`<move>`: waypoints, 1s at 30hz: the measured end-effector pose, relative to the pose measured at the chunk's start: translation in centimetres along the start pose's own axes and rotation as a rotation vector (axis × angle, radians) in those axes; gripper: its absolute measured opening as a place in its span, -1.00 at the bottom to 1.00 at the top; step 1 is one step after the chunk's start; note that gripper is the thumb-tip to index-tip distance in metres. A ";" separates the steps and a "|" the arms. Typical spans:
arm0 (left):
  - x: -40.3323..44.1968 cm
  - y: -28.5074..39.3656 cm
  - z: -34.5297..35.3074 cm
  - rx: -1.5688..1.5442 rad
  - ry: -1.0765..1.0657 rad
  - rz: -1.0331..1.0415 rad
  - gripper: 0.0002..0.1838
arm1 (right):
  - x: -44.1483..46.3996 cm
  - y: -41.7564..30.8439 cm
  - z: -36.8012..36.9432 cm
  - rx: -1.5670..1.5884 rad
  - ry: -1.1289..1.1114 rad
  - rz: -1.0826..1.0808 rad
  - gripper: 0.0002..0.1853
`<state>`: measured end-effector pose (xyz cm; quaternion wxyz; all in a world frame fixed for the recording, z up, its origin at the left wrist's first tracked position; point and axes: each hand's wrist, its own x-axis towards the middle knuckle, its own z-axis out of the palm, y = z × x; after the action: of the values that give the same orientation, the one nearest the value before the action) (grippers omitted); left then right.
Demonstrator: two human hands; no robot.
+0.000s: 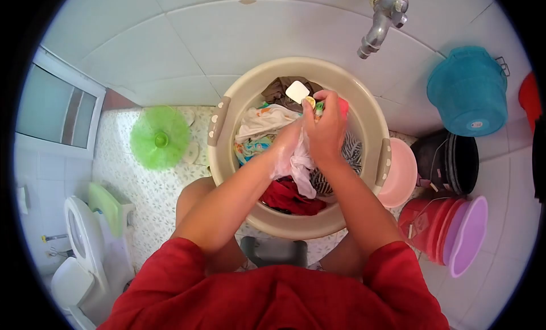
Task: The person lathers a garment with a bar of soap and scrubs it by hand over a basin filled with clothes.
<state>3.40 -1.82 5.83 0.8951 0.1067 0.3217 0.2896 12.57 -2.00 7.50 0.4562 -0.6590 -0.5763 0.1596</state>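
Observation:
A large beige tub [250, 216] holds wet clothes: a red cloth [290, 197], a white patterned garment [266, 120], a dark brown cloth [280, 92] and a striped one [351, 151]. Over the clothes, my right hand [328, 125] is closed around a small colourful item [319, 108] whose white lid [297, 92] stands open. My left hand [290, 142] is beside it, with a wet white cloth [302, 165] against it. The left fingers are mostly hidden behind the cloth and the right hand.
A metal tap [382, 24] juts from the tiled wall above the tub. To the right are a blue bucket [469, 94], black buckets [446, 162], a pink basin [400, 173] and red buckets [426, 225]. At left lie a green round object [161, 137] and a toilet [79, 227].

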 end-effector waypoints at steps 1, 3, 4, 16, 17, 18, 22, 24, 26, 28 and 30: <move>0.0 0.4 -0.2 0.008 0.000 0.001 -0.67 | 0.3 -0.2 -0.4 -0.050 0.023 0.021 -0.62; -0.3 1.4 -0.2 -0.035 0.015 -0.011 -0.60 | 1.2 0.8 -1.0 -0.100 0.051 0.033 -0.57; -0.7 2.2 -0.2 -0.095 -0.071 0.035 -0.68 | 1.7 2.6 -0.8 -0.098 -0.026 0.143 -0.56; -0.8 2.2 -1.3 0.210 0.055 0.158 -0.63 | 2.1 5.1 -2.2 0.720 -0.105 0.392 -0.76; -0.8 2.3 -1.2 0.199 0.134 0.146 -0.60 | 1.8 5.6 -2.1 0.338 -0.007 0.191 -0.76; -0.8 2.5 -1.1 0.105 0.157 0.182 -0.59 | 0.9 3.5 -2.2 0.180 0.020 0.168 -0.76; 4.1 1.9 -8.1 -0.201 -0.542 0.085 -0.56 | -4.7 -2.4 0.5 -0.078 -0.052 -0.552 -0.77; 1.9 -0.7 -3.0 -0.273 -0.281 0.129 -0.59 | -4.4 -1.3 0.9 -0.154 -0.119 -0.576 -0.76; -1.3 -1.7 1.8 -0.148 0.073 0.086 -0.65 | -0.4 3.8 1.4 -0.331 0.035 -0.313 -0.76; -1.9 -1.8 1.1 0.085 0.106 0.048 -0.72 | 0.1 3.4 0.1 -0.278 0.034 -0.222 -0.78; -1.0 -2.0 0.0 0.007 0.140 0.077 -0.73 | -1.1 2.3 -0.1 -0.147 -0.034 -0.083 -0.83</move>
<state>3.69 -4.00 5.57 0.8582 0.1017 0.3803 0.3294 13.72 -2.85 5.34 0.4030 -0.6634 -0.6211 0.1089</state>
